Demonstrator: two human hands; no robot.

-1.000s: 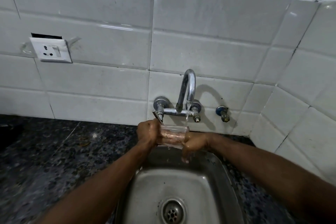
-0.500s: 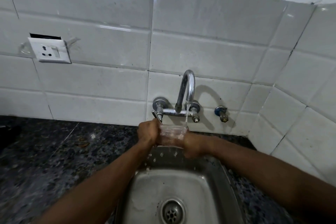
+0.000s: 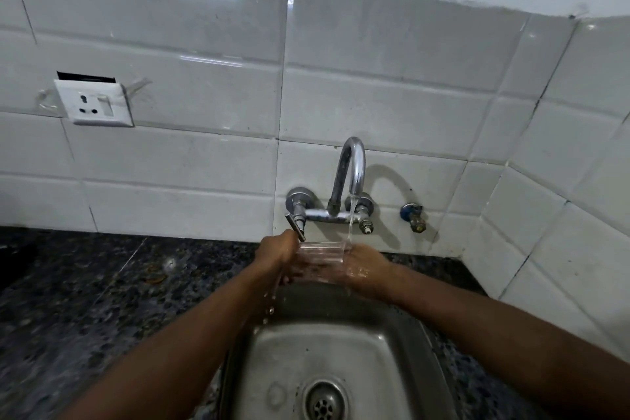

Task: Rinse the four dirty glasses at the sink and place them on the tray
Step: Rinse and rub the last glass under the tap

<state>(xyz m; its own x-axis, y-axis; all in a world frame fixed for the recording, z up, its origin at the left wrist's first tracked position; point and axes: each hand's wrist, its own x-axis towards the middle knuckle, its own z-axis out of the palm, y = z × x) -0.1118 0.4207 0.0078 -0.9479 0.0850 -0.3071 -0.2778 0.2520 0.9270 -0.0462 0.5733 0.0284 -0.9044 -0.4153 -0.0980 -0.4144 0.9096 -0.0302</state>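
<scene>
Glass (image 3: 320,257), clasped between both hands' grip

Stream (image 3: 351,222) now hits right hand (image 3: 363,271), not glass (image 3: 320,254).

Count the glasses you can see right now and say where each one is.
1. A clear glass is held between the left hand and right hand under the running tap, above the sink. The other three and the tray are out of view.
</scene>
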